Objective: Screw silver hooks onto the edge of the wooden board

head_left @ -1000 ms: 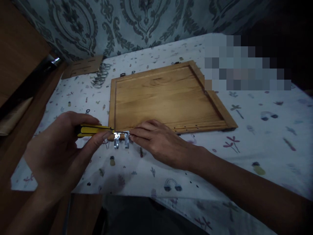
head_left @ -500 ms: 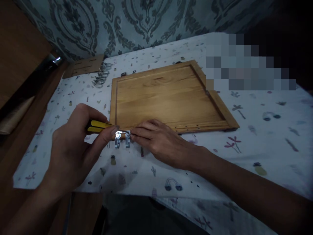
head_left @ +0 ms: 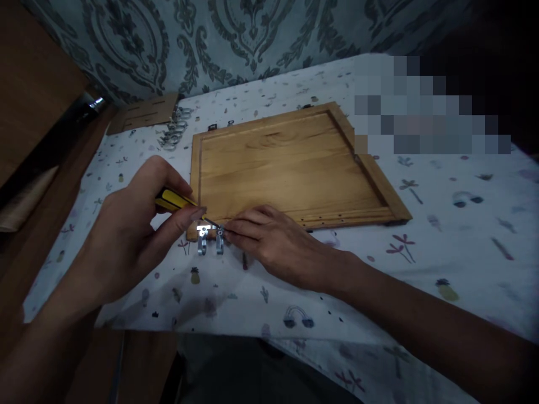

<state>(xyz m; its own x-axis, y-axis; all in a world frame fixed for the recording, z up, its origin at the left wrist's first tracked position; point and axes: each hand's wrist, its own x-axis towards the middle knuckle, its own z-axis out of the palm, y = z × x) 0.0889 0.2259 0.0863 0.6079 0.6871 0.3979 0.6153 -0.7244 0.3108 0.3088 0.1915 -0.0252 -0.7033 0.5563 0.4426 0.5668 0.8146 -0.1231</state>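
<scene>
A wooden panel (head_left: 273,163) with a raised frame lies flat on the patterned cloth. Two silvery metal hooks, a left hook (head_left: 202,242) and a right hook (head_left: 219,242), sit at the near left corner of its front edge. My left hand (head_left: 135,230) is closed around a screwdriver (head_left: 177,199) with a yellow and black handle, its shaft slanting down to the right hook. Pressed together, the fingers of my right hand (head_left: 269,241) rest on the panel's front edge, their tips against the right hook; the thumb is hidden.
Behind the panel's left side lie several metal hooks (head_left: 173,132) beside a brown cardboard piece (head_left: 145,114). Small dark fittings (head_left: 213,127) show along the far edge. Brown wooden furniture (head_left: 37,73) stands at left, and a patterned wall (head_left: 252,39) rises behind. A blurred-out area covers the right back.
My left hand has risen slightly, and the screwdriver now tilts more steeply, its handle higher above the hooks. The right hand and the panel have stayed in place.
</scene>
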